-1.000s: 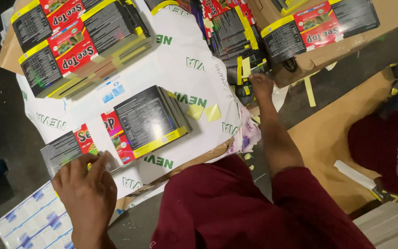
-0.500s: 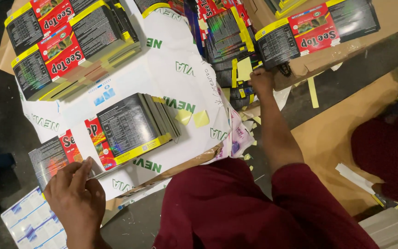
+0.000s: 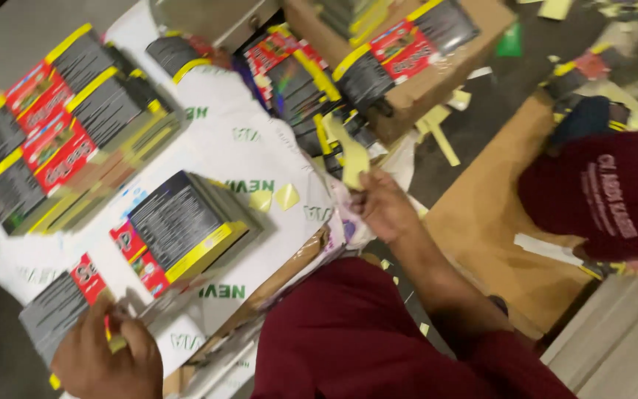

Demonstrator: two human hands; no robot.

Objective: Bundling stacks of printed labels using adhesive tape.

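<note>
The left hand (image 3: 108,358) pinches a small yellow-tipped tool against a flat grey, red and yellow printed card pack (image 3: 64,303) on the white printed sheet (image 3: 260,155). The right hand (image 3: 383,207) grips a pale yellow paper strip (image 3: 352,157) just beside the sheet's edge. This looks like a labelling step, and placing the strip calls for careful alignment.

Glossy printed card packs (image 3: 179,222) lie on smooth white paper (image 3: 260,148) beside matt brown cardboard (image 3: 496,236)

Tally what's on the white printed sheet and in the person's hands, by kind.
Stacks of flat black, red and yellow packs on the white sheet: 4
Loose yellow stickers on the sheet: 2
Yellow strip in right hand: 1
Total: 7
</note>
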